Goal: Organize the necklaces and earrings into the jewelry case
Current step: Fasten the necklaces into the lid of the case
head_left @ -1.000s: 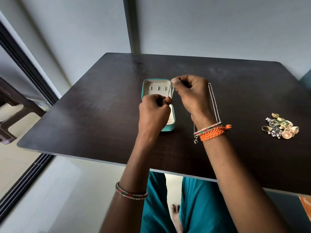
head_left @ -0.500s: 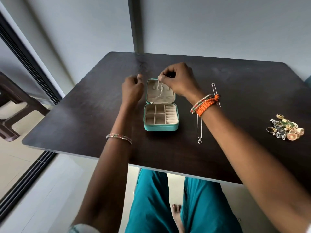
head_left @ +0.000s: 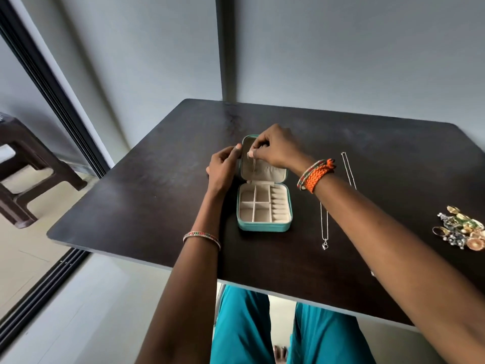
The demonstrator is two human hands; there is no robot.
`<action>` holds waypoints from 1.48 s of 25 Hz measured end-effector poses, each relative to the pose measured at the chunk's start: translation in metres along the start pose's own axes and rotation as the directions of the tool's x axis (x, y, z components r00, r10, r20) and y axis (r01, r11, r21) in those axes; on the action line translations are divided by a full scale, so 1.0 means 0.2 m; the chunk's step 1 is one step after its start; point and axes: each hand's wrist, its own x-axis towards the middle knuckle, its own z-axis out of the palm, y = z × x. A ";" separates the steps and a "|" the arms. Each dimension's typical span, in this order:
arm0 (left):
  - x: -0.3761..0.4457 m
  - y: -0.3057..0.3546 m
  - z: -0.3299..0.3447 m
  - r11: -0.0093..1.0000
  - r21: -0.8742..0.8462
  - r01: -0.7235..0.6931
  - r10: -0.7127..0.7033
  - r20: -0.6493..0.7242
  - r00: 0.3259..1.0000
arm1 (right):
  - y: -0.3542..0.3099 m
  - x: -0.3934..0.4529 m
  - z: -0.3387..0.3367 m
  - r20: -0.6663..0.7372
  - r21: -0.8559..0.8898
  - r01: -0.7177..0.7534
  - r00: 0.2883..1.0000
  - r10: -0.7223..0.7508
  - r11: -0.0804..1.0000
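A small teal jewelry case (head_left: 263, 227) lies open on the dark table (head_left: 147, 195), its cream lid lining (head_left: 265, 170) tilted back and its tray split into compartments. My right hand (head_left: 275, 148) pinches a thin silver chain (head_left: 254, 164) that hangs down against the lid's inside. My left hand (head_left: 224, 166) holds the lid's left edge, thumb on the rim. A second silver necklace (head_left: 325, 227) with a heart pendant lies on the table right of the case, partly under my right forearm. A heap of earrings (head_left: 462, 231) sits at the far right.
The table's front edge runs just above my teal-clad knees (head_left: 244, 324). A dark wooden stool (head_left: 23, 174) stands on the floor to the left, beside a black sliding-door frame (head_left: 52, 82). A grey wall rises behind the table.
My left hand has come in from the left and taken the lid's edge. My right hand with the chain has dropped a little lower inside the lid.
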 end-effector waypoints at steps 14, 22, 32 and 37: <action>0.00 -0.03 -0.01 0.973 -0.192 -0.128 0.130 -0.001 0.991 | -0.03 -0.03 0.04 -0.159 -0.195 0.017 0.986 -0.049 0.981; 0.02 -0.04 -0.01 0.966 -0.198 -0.166 0.167 -0.007 0.986 | -0.06 -0.03 0.08 -0.242 -0.409 0.071 0.953 -0.183 0.910; -0.01 -0.02 0.00 0.965 -0.181 -0.191 0.194 0.001 0.981 | -0.12 -0.05 0.04 -0.142 -0.602 0.096 0.964 -0.225 0.793; -0.01 -0.02 0.01 0.967 -0.119 -0.224 0.228 0.027 0.973 | -0.11 -0.04 0.04 -0.207 -0.512 0.052 0.961 -0.182 0.858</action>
